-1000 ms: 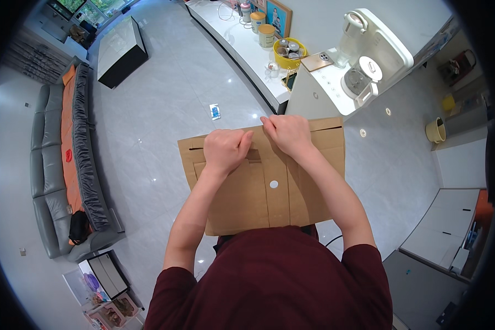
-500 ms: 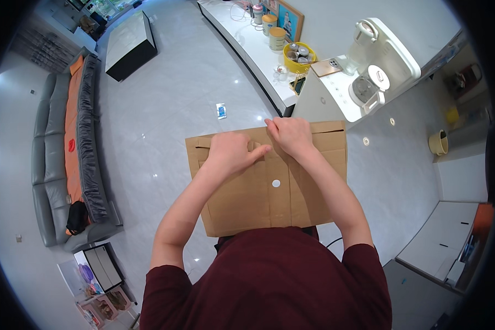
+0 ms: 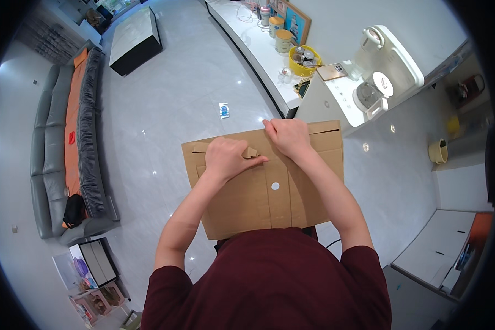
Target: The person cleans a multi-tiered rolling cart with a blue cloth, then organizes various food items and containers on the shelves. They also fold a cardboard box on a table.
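Observation:
A flat brown cardboard sheet [image 3: 239, 206] with creases, cut slots and a white round spot [image 3: 275, 186] is held against my body. My left hand [image 3: 226, 160] is closed at its upper left part, thumb pointing right, beside a small bent-up cardboard tab [image 3: 251, 153]. The fingers of that hand are mostly hidden beneath it. Right of it, my right hand [image 3: 289, 137] grips the far edge of the sheet, with the thumb tip just past the edge.
Ahead right, a white water dispenser [image 3: 388, 66] carries a glass jug [image 3: 371, 93] and a phone [image 3: 332, 71]. A yellow basket [image 3: 304, 61] sits on the white cabinet. A blue-white packet [image 3: 224, 110] lies on the floor. A grey sofa [image 3: 55, 148] stands left.
My left hand has moved slightly down, and the bent cardboard tab beside it shows more. My right hand keeps its place on the edge. The whole view has shifted a little.

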`<action>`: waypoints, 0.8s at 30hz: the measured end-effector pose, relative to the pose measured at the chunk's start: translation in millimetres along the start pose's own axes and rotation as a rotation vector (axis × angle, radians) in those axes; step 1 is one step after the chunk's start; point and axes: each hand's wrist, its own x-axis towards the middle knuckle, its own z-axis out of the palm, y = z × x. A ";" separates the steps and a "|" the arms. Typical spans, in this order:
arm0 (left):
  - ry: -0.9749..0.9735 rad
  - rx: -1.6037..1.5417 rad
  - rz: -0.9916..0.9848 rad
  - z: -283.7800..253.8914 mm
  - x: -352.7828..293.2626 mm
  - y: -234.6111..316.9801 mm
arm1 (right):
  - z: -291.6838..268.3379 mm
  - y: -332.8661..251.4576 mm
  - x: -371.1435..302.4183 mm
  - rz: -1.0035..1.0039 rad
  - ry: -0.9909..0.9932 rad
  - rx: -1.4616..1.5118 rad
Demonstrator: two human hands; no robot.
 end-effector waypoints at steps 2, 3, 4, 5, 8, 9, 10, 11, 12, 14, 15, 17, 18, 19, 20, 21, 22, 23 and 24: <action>0.007 -0.041 -0.014 -3.1 -6.7 -3.2 | 4.9 -4.8 2.0 0.000 -0.027 0.010; 0.009 -0.059 -0.020 -5.9 -10.5 -5.9 | 10.3 -6.4 2.1 0.004 -0.037 0.017; 0.022 -0.072 -0.010 -8.9 -13.8 -7.9 | 17.0 -6.1 1.4 0.007 -0.048 0.025; 0.035 -0.085 0.000 -12.0 -16.9 -9.6 | 22.5 -7.6 1.3 0.009 -0.059 0.032; 0.104 -0.075 0.043 -25.3 -29.2 -20.2 | 34.1 -22.2 7.6 -0.003 -0.099 0.032; 0.132 -0.069 0.061 -28.8 -33.6 -23.2 | 37.9 -26.7 10.1 -0.015 -0.104 0.043; 0.144 -0.082 0.069 -33.8 -38.6 -26.5 | 41.8 -31.3 12.9 -0.026 -0.108 0.054; 0.156 -0.095 0.076 -40.0 -44.3 -30.1 | 45.9 -35.8 15.4 -0.038 -0.112 0.064; 0.167 -0.110 0.085 -45.7 -50.0 -33.5 | 50.6 -39.9 17.0 -0.046 -0.126 0.070; 0.212 -0.142 0.089 -52.2 -60.5 -39.9 | 62.2 -46.9 19.3 -0.062 -0.151 0.080; 0.237 -0.159 0.091 -54.0 -64.7 -42.2 | 67.6 -49.0 20.1 -0.077 -0.147 0.087; 0.263 -0.173 0.072 -58.3 -75.2 -44.6 | 77.7 -53.5 21.7 -0.108 -0.139 0.104; 0.277 -0.185 0.058 -58.7 -79.9 -45.0 | 81.1 -55.7 22.2 -0.127 -0.143 0.115; 0.328 -0.217 0.031 -60.6 -83.3 -47.5 | 84.6 -58.8 23.5 -0.147 -0.148 0.128; 0.380 -0.248 0.004 -64.0 -87.1 -50.9 | 88.3 -59.9 24.5 -0.168 -0.153 0.141; 0.436 -0.282 -0.032 -66.2 -91.9 -52.0 | 95.8 -56.2 24.3 -0.167 -0.176 0.138; 0.427 -0.297 -0.036 -70.3 -93.7 -52.7 | 106.0 -50.8 25.3 -0.163 -0.197 0.137; 0.418 -0.313 -0.041 -75.8 -92.6 -53.5 | 114.0 -45.3 26.1 -0.161 -0.219 0.136; 0.417 -0.317 -0.050 -79.8 -90.2 -54.5 | 118.7 -45.5 31.3 -0.179 -0.224 0.152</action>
